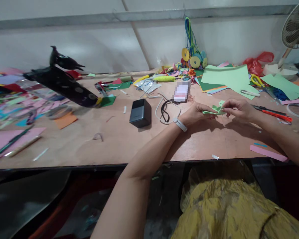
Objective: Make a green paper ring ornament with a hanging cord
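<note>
A small folded piece of light green paper (pixel 215 110) is held between both of my hands, just above the brown table (pixel 129 139). My left hand (pixel 195 113), with a white band on the wrist, grips its left end. My right hand (pixel 236 109) pinches its right end with fingertips. Part of the paper is hidden by my fingers.
A black power bank (pixel 140 113) with a white cable lies left of my hands, a phone (pixel 181 92) behind them. Green paper sheets (pixel 226 77), scissors (pixel 276 114), a pink strip (pixel 267 153), paper scraps at far left, a fan (pixel 296 28) at right.
</note>
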`<state>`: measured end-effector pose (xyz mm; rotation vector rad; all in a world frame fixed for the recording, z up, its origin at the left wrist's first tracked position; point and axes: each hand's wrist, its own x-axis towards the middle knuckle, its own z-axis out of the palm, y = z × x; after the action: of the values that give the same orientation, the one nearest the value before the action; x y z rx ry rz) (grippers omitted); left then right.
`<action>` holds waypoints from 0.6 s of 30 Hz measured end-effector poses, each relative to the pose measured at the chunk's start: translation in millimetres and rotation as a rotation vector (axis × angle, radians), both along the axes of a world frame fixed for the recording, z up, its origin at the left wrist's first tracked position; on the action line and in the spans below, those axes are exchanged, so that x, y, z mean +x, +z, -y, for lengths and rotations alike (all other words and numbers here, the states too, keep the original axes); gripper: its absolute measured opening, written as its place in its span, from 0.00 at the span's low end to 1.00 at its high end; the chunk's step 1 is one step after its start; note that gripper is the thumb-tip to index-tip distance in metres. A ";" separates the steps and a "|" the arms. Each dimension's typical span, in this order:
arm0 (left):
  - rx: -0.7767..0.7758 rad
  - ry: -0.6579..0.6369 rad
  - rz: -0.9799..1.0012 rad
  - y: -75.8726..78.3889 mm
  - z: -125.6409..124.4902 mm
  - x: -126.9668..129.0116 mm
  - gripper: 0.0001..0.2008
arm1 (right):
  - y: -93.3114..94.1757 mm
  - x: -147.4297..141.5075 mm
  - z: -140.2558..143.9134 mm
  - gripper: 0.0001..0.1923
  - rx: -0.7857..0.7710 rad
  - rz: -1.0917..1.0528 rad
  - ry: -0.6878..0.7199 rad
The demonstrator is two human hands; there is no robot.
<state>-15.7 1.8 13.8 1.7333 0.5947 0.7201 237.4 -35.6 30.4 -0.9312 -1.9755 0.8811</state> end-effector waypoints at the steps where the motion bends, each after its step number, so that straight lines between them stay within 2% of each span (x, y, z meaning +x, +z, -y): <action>1: 0.003 -0.002 -0.009 0.7 0.2 -0.1 0.13 | 0.0 0.0 -0.1 0.19 -0.003 -0.001 0.001; 6: 0.036 0.001 -0.046 4.6 1.3 0.0 0.11 | 0.6 0.1 -0.2 0.19 -0.032 0.001 0.018; 13: 0.070 0.004 -0.069 9.5 2.1 2.6 0.13 | 0.1 0.2 -0.3 0.19 -0.047 0.011 0.045; 16: 0.030 -0.001 -0.057 7.2 1.6 2.7 0.12 | -0.7 0.2 -0.2 0.19 0.031 0.015 0.033; 18: -0.026 0.011 -0.022 4.4 1.5 2.8 0.13 | -1.4 0.3 0.2 0.17 0.174 0.034 -0.003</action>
<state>-13.0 0.2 18.2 1.7171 0.6263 0.6987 237.7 -35.9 29.0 -0.8539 -2.0421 0.6833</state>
